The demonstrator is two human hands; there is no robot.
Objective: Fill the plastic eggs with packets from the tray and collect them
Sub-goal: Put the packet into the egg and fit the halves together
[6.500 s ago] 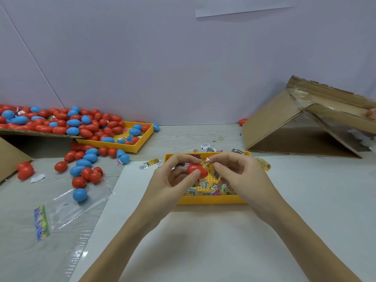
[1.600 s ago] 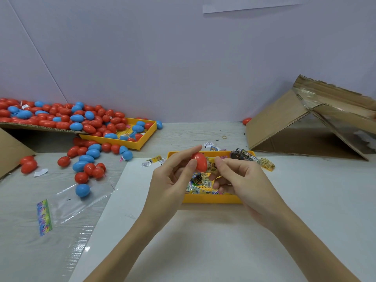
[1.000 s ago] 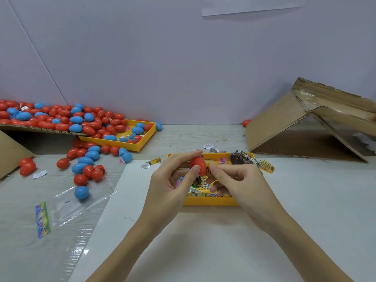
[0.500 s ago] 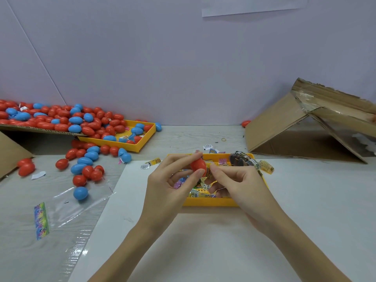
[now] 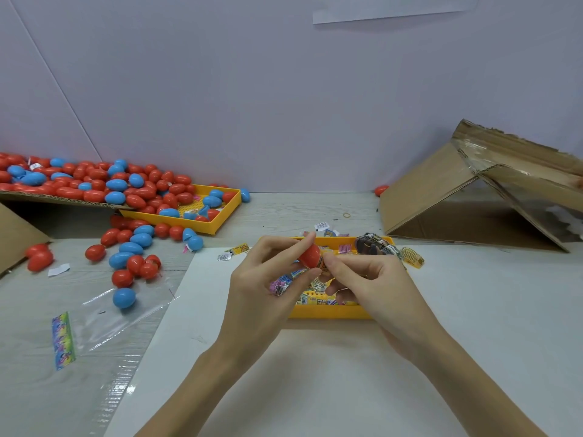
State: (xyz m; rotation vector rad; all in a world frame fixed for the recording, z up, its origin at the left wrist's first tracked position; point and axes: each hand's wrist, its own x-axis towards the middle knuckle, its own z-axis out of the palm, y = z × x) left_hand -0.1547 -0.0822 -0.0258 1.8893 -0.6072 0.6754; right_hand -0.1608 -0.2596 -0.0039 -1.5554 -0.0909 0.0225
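A: Where is the red plastic egg (image 5: 310,254)?

B: It is above the yellow plastic tray of small printed packets (image 5: 328,312), lifted off it. The left hand (image 5: 265,288) holds it between the curled index finger on top and the thumb below.

A: And the right hand (image 5: 375,285)?

B: Its thumb and index finger pinch something small at the right end of the egg. I think it is a packet, but the fingers hide most of it. I cannot tell if the egg is closed.

A: What else is hard to see?

B: Both hands cover the middle of the tray. To the left, the pile of red and blue plastic eggs (image 5: 94,184) on a cardboard sheet is cut off by the edge. A second yellow tray (image 5: 220,217) is half under that pile. The open brown cardboard box (image 5: 473,190) on the right is also cut off.
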